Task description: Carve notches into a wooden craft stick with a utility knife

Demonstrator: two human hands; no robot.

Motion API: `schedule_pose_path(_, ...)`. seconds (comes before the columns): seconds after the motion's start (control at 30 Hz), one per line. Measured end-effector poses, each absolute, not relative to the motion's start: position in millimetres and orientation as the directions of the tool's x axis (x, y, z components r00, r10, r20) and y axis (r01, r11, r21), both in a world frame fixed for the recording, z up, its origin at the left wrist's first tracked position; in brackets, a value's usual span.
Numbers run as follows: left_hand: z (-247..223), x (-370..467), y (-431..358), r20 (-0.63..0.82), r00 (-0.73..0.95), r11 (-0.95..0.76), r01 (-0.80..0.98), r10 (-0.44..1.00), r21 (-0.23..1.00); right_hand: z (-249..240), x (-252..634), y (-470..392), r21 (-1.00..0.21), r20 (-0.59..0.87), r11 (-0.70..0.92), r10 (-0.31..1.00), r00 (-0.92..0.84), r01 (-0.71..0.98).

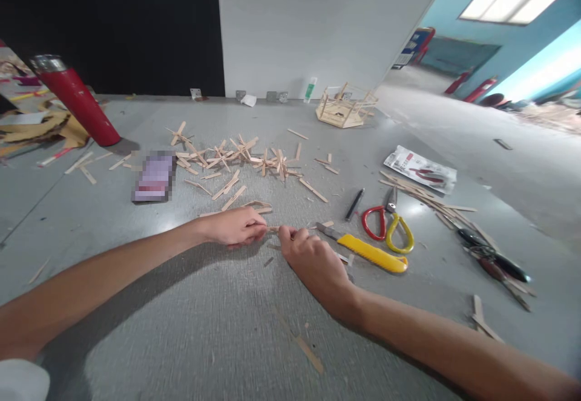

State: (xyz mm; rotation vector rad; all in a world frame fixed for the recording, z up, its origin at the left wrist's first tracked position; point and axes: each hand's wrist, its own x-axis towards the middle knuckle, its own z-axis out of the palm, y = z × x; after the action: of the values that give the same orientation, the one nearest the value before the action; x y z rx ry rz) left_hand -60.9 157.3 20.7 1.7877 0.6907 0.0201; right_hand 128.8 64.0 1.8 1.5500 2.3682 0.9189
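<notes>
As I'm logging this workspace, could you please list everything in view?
Flask: one, red, left
Blurred rectangle: one, purple, left
Loose sticks: many, pale, mostly centre and right
Wooden frame: one, pale, back
Tube: one, white-green, back
Brackets: several, silvery, back
Pen-like tool: one, black, right of centre
Scissors-like tool: one, red and yellow handles, right
Cutter: one, yellow, beside right hand
Packet: one, white, right
Handled tools: count unclear, black and brown, far right
Surface: one, grey, beneath
Left hand: one, bare, pinching thin stick
Right hand: one, bare, same stick
</notes>
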Motion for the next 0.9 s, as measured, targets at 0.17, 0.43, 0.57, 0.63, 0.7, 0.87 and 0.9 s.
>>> schedule_pose_path(0.17,20,-60,157,-0.338,0.818,-0.144,0.447,0.465,0.883,1,130,64,0.578,0.172,0.279,0.877,-0.449,0.767)
schedule_pose_path(0.43,36,-52,125,0.020,0.706,-0.576,0.561,0.708,0.594,10,148,72,0.432,0.365,0.329,0.787,-0.497,0.840)
schedule_pose_path(0.57,50,-49,94,0.390,0.659,-0.756,0.628,0.643,0.186,33,159,69,0.228,0.582,0.442,0.652,-0.486,0.867)
schedule_pose_path(0.63,57,-49,80,0.528,0.692,-0.808,0.589,0.493,-0.018,43,160,63,0.109,0.639,0.526,0.613,-0.465,0.843)
schedule_pose_path(0.7,63,-50,70,0.597,0.709,-0.812,0.562,0.375,-0.157,49,159,56,0.015,0.673,0.600,0.586,-0.451,0.800)
schedule_pose_path(0.87,67,-52,58,0.627,0.749,-0.778,0.519,0.214,-0.354,52,156,45,-0.012,0.744,0.684,0.493,-0.451,0.729)
schedule_pose_path(0.9,66,-52,56,0.636,0.748,-0.777,0.512,0.192,-0.367,52,157,44,-0.002,0.749,0.689,0.481,-0.455,0.725)
